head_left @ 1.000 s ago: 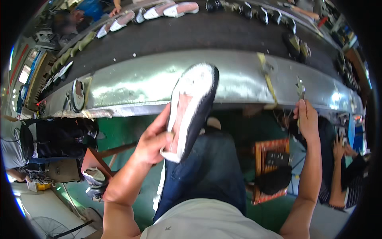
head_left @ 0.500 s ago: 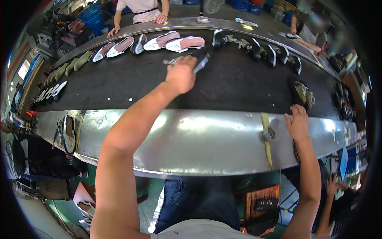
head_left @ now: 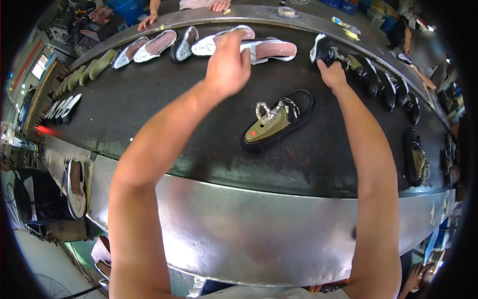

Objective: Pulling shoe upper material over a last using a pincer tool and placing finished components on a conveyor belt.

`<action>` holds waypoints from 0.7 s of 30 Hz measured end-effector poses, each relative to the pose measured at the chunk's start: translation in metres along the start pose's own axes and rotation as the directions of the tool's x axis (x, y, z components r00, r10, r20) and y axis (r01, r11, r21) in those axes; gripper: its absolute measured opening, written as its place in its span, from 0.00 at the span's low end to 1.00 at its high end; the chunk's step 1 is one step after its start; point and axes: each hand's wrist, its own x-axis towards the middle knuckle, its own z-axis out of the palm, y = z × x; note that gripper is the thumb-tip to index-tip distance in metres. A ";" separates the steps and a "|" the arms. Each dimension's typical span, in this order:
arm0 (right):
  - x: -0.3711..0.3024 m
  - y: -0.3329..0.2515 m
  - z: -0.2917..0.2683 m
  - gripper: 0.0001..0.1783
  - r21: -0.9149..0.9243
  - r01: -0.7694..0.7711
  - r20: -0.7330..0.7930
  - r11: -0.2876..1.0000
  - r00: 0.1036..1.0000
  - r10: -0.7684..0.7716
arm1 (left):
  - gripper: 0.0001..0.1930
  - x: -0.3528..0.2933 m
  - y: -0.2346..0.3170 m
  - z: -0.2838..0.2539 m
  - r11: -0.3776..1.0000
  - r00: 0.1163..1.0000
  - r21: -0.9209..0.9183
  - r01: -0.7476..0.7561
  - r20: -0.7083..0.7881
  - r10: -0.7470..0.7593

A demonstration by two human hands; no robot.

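My left hand reaches to the far side of the dark work surface. Its fingers bend over the covered end of a white shoe with a pink inside, thumb on the near side. Another white shoe lies beside and behind that hand. Farther right, my right hand is closed on a black-and-white shoe, its fingertips partly hidden. Between my forearms, an olive-and-black shoe with grey cord laces lies aslant, touched by neither hand.
White shoes and green shoes line the far left. Several dark shoes stand at the right. A metal ledge runs along the near side. Across the surface, a person's hand rests on the far edge.
The olive-and-black shoe now lies mid-surface, where my left hand held a dark thing. My left hand moved to the white shoe. My right hand left the near ledge and gripped the black-and-white shoe.
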 end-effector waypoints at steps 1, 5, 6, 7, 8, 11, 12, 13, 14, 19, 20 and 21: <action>0.023 0.007 0.001 0.54 0.065 -0.047 -0.046 0.997 0.998 0.050 | 0.25 0.020 -0.020 0.027 0.997 0.998 0.056 -0.059 -0.008 0.059; 0.050 0.003 -0.015 0.61 0.092 -0.236 0.079 0.968 0.970 0.229 | 0.37 0.061 -0.069 0.128 0.983 0.933 0.178 0.042 0.344 -0.103; 0.061 0.007 -0.017 0.53 -0.214 0.033 0.216 0.976 0.976 0.015 | 0.37 0.059 -0.061 0.144 0.967 0.951 0.254 -0.005 0.300 -0.074; 0.041 -0.016 0.001 0.53 -0.287 -0.071 0.116 0.955 0.987 0.109 | 0.36 0.055 -0.106 0.141 0.976 0.965 0.202 -0.078 0.260 0.023; 0.006 -0.027 0.034 0.53 -0.161 -0.118 0.103 0.980 0.985 0.136 | 0.33 0.037 -0.113 0.122 0.965 0.921 0.259 -0.048 0.385 -0.058; -0.012 0.007 0.008 0.56 0.187 -0.178 0.006 0.966 0.984 0.180 | 0.30 0.040 -0.104 0.135 0.831 0.928 -0.517 0.204 0.374 0.005; -0.033 -0.010 0.005 0.41 0.332 -0.128 -0.007 0.935 0.990 0.138 | 0.34 0.029 -0.175 0.119 0.999 0.954 -0.004 -0.041 0.296 0.040; -0.047 -0.010 -0.006 0.36 0.406 -0.117 0.022 0.906 0.993 0.118 | 0.39 0.020 -0.200 0.123 0.974 0.964 -0.226 -0.012 0.255 0.071; -0.067 -0.018 -0.013 0.33 0.403 -0.096 0.045 0.910 0.995 0.085 | 0.39 0.010 -0.221 0.110 0.927 0.924 -0.276 0.255 0.353 -0.149; -0.136 0.063 -0.087 0.30 0.247 -0.233 0.081 0.941 0.972 0.220 | 0.34 -0.004 -0.055 0.094 0.771 0.590 -0.063 0.633 0.684 -0.429; -0.146 0.070 -0.110 0.31 0.182 -0.152 -0.018 0.972 0.987 0.158 | 0.32 -0.002 -0.047 0.069 0.742 0.676 -0.181 0.645 0.588 -0.444; -0.158 0.058 -0.124 0.31 0.195 -0.115 -0.024 0.974 0.992 0.122 | 0.30 -0.016 -0.052 0.042 0.706 0.732 -0.280 0.650 0.480 -0.483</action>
